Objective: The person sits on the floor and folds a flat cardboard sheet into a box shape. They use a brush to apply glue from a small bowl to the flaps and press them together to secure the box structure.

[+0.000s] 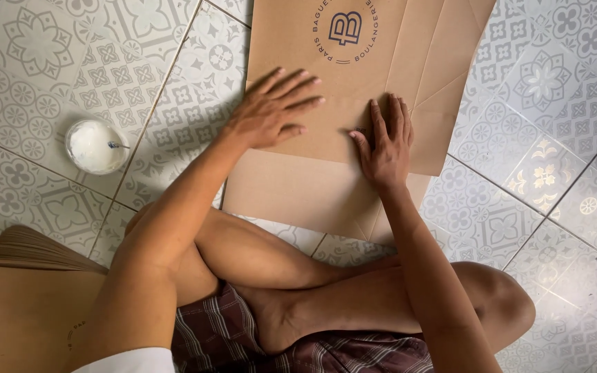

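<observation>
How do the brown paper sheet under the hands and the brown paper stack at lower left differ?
The paper sheet is a single piece lying flat on the tiled floor, while the paper stack is many layers piled up with fanned edges. The left hand and right hand press on the sheet; neither hand touches the stack. The sheet shows fold creases; the stack shows none. Both are the same brown paper.

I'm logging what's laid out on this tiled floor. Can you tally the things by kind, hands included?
Hands: 2, left hand and right hand, both flat on the brown paper bag
Brown paper bag being pressed: 1
Stack of brown paper bags: 1
White cup of paste: 1
Total: 5
</observation>
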